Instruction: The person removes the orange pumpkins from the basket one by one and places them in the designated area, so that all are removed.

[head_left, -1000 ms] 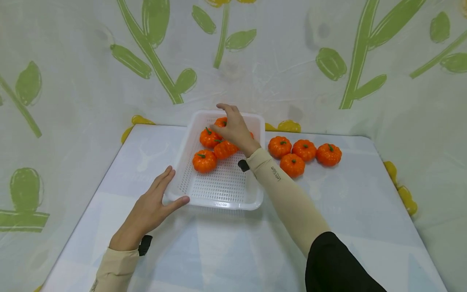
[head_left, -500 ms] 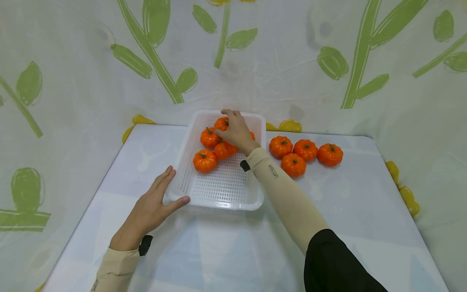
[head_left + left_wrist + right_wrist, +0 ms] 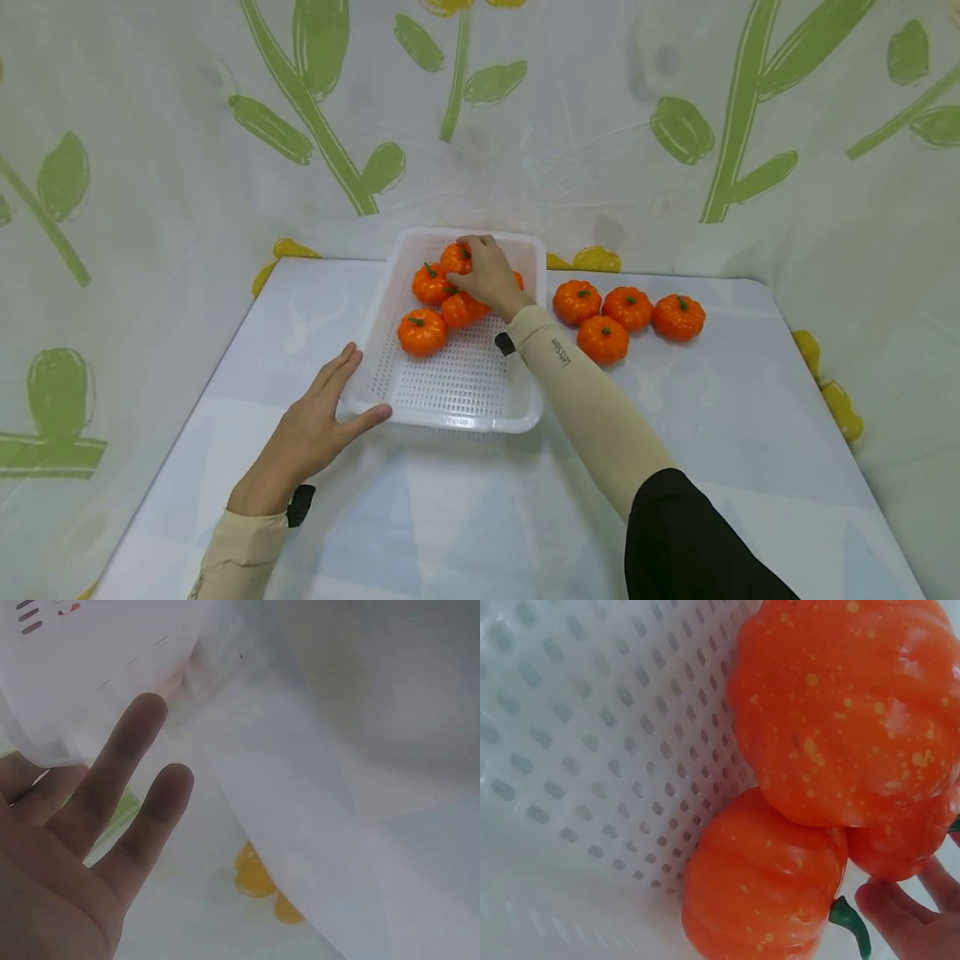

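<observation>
A white perforated plastic basket [image 3: 450, 387] holds several small orange pumpkins with green stems. Over its far end, my right hand [image 3: 489, 273] has thumb and fingers bent around the rearmost pumpkin [image 3: 454, 259]. In the right wrist view, fingertips [image 3: 877, 896] meet the side of a pumpkin [image 3: 900, 844], beyond two nearer ones. My left hand [image 3: 309, 433] lies along the basket's near left corner, thumb on the front rim and fingers straight by the left side. The left wrist view shows those fingers [image 3: 135, 739] outside the basket wall [image 3: 90, 667].
Right of the basket, several more pumpkins [image 3: 602, 339] sit grouped on the pale patterned table [image 3: 480, 517]. A light curtain [image 3: 570, 167] printed with green leaves hangs behind and around the table.
My right hand has come down slightly and drawn its fingers in around the rearmost pumpkin. My left hand and the basket have stayed in place.
</observation>
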`<state>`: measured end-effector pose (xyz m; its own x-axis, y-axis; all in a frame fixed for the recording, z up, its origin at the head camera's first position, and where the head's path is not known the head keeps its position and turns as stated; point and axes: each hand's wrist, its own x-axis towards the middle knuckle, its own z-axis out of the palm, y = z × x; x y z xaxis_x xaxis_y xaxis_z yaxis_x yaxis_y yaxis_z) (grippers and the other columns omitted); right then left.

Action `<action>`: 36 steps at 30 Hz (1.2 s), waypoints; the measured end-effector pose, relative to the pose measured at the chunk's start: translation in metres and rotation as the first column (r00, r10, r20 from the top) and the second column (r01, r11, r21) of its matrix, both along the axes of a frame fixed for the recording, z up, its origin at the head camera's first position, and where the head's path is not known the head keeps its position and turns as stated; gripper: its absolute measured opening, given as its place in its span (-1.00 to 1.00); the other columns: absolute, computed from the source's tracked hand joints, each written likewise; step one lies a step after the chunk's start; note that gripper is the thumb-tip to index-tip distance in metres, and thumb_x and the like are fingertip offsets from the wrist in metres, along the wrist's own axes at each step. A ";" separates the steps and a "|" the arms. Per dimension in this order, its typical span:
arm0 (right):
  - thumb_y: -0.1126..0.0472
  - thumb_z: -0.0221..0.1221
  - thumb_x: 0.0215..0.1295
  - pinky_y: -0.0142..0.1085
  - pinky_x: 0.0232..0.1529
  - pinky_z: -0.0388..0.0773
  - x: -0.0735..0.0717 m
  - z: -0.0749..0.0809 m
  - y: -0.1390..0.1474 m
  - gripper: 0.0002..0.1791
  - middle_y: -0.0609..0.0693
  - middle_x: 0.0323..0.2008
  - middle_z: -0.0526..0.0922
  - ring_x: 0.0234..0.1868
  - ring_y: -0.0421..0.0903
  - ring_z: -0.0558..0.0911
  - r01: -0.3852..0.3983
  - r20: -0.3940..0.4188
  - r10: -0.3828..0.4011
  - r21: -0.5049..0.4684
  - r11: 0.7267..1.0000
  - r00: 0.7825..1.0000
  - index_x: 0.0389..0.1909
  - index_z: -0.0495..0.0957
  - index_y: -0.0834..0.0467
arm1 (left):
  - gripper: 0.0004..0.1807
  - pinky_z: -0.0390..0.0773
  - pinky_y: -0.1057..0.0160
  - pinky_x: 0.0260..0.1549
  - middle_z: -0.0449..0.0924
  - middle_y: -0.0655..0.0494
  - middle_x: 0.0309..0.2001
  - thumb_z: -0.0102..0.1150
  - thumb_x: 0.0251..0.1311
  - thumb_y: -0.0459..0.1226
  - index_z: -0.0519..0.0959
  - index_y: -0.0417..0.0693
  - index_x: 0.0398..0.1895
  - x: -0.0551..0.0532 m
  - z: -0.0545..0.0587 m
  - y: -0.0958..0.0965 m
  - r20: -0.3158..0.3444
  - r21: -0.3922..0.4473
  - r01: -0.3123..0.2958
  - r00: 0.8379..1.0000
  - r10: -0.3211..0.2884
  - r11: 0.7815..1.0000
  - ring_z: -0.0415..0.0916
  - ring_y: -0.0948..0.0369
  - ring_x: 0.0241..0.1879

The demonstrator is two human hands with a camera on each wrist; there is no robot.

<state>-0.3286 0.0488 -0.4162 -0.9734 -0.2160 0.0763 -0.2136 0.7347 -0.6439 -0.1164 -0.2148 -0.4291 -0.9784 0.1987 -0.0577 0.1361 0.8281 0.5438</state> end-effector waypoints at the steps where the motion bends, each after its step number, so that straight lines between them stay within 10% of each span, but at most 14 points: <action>1: 0.05 0.37 0.31 -0.07 0.40 0.35 0.000 0.000 0.000 -0.29 0.15 0.42 0.27 0.34 0.06 0.39 -0.001 -0.002 0.001 0.000 1.000 1.000 0.42 0.34 0.09 | 0.11 0.21 -0.37 0.32 -0.23 0.23 0.64 0.17 0.22 0.35 -0.11 0.18 0.67 0.000 0.000 0.000 -0.001 -0.001 0.000 1.000 0.000 1.000 0.02 -0.15 0.53; 21: 0.00 0.36 0.31 -0.15 0.38 0.36 0.006 0.012 0.004 -0.30 0.09 0.43 0.27 0.35 0.03 0.38 -0.007 -0.046 0.005 -0.042 0.999 0.999 0.42 0.36 0.03 | 0.11 0.20 -0.35 0.33 -0.22 0.21 0.64 0.18 0.22 0.34 -0.11 0.17 0.67 0.000 0.000 0.003 -0.005 0.007 0.001 1.000 -0.001 1.000 0.02 -0.15 0.53; 36: 0.04 0.41 0.25 -0.27 0.27 0.46 0.045 0.062 0.032 -0.36 0.03 0.34 0.37 0.29 -0.03 0.43 -0.061 -0.317 0.017 -0.130 0.990 0.948 0.33 0.47 0.06 | 0.10 0.22 -0.38 0.30 -0.24 0.25 0.64 0.13 0.22 0.38 -0.12 0.19 0.67 0.000 -0.003 -0.001 -0.005 0.009 0.005 1.000 -0.005 1.000 0.05 -0.19 0.51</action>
